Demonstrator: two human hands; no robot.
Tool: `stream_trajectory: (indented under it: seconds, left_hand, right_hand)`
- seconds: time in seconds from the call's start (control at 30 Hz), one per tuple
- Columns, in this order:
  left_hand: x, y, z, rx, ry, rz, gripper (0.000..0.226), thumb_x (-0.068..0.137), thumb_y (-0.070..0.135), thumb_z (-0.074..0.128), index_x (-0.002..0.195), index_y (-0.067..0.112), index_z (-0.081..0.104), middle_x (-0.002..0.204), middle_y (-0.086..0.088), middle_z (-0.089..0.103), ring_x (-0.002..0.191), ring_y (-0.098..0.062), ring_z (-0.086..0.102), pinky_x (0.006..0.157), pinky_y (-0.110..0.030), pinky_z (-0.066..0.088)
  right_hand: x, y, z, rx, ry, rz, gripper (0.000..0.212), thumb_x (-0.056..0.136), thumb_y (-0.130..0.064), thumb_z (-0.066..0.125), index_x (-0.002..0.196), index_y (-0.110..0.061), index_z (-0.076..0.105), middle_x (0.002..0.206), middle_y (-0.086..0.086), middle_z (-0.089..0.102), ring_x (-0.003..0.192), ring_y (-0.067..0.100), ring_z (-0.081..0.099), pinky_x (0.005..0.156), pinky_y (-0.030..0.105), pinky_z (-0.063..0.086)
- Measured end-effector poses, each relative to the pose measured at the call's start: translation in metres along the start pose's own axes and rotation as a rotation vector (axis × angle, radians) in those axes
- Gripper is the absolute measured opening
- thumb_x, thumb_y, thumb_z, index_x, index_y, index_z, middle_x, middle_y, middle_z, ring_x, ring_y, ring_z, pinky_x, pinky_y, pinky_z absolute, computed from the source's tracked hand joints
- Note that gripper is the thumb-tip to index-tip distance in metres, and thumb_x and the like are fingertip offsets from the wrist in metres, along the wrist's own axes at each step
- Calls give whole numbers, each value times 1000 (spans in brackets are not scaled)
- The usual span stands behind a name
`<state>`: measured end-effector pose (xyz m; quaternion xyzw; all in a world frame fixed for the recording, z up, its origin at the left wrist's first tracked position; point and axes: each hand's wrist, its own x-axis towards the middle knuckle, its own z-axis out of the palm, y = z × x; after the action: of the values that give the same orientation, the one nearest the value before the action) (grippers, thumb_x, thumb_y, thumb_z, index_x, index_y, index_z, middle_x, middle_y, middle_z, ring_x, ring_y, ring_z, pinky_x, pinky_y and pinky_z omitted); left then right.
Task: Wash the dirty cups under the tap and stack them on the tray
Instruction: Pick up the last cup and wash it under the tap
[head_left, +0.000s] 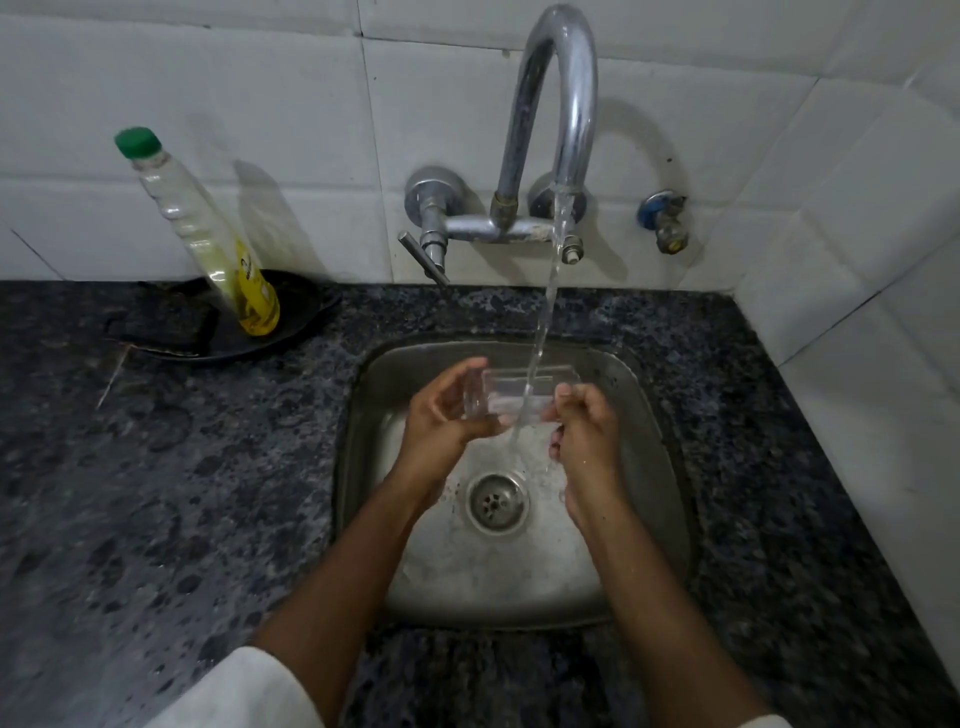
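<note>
A clear glass cup (511, 392) lies on its side over the steel sink (654, 431), held between both hands. My left hand (441, 421) grips its left end with curled fingers. My right hand (584, 423) pinches its right end. Water runs from the chrome tap (561, 104) in a thin stream (545, 312) that falls onto the cup and on toward the drain (496, 501). No tray or other cups are in view.
A dish-soap bottle (208, 228) with a green cap leans in a black dish (291, 322) on the dark granite counter (156, 467), left of the sink. White tiled walls close the back and right. A small valve (667, 223) sticks out beside the tap.
</note>
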<state>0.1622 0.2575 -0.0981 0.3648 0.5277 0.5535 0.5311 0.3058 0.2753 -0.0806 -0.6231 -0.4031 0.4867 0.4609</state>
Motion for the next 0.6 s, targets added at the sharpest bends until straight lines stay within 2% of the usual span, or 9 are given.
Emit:
stream_trajectory:
  seconds: [0.03,0.1,0.17,0.23,0.3,0.37,0.5,0.57,0.6]
  left_hand:
    - [-3,-9,-1,-84,-12,-98,65,71,-17,73,125,18,62,122,-6,68,103,-18,68,93,-45,56]
    - [-10,-23,3,-138,-49,-205,64,73,-18,71,125,17,61,122,-9,68,105,-23,68,92,-50,56]
    - [-13,-27,14,-98,-54,-185,58,73,-12,75,124,12,59,119,-13,69,106,-27,68,79,-43,61]
    - [-9,-25,23,-66,-24,-145,52,76,-11,73,122,8,58,117,-15,70,103,-26,69,70,-36,61]
    - [-4,-25,26,-44,-17,-119,54,75,-14,71,122,10,57,118,-12,69,107,-28,67,77,-43,61]
    - [-3,-26,25,-44,-31,-122,58,73,-12,73,122,14,57,120,-9,69,110,-27,66,81,-42,61]
    - [-3,-21,17,-57,-15,-136,63,67,-13,76,122,14,59,123,-7,66,112,-25,65,86,-43,59]
    - [-3,-12,12,-138,-5,-129,64,67,-19,72,121,12,59,120,-8,65,106,-25,65,84,-41,60]
    - [-3,-6,10,-204,-11,-121,64,68,-21,71,121,12,59,115,-7,66,102,-24,65,81,-37,60]
  right_hand:
    - [-2,-5,-4,-186,-25,-177,17,96,-25,54,80,-22,56,74,-5,62,62,8,54,60,28,42]
    - [-11,-16,-6,-527,-90,-526,20,95,-22,56,76,-24,54,73,-7,60,67,12,55,59,30,40]
    - [-22,-23,-3,-771,-121,-758,18,94,-25,54,76,-22,56,73,-4,59,68,16,53,55,29,33]
    - [-26,-24,-4,-923,-129,-845,11,91,-24,57,84,-17,62,81,0,64,74,21,56,59,27,36]
    - [-27,-25,-5,-1036,-138,-876,7,89,-20,61,93,-16,65,90,3,68,80,24,59,58,29,42]
    - [-27,-26,-4,-1100,-128,-898,7,88,-19,64,94,-15,65,91,4,69,79,25,60,56,31,46]
    - [-25,-26,-6,-804,-55,-828,12,95,-23,55,90,-15,64,86,3,65,74,20,58,58,33,47]
    - [-16,-19,-3,-493,-36,-598,18,97,-25,51,82,-19,58,78,1,62,67,19,58,58,34,47]
    - [-9,-17,0,-279,-24,-405,20,98,-24,51,79,-20,55,74,1,60,61,17,56,55,33,47]
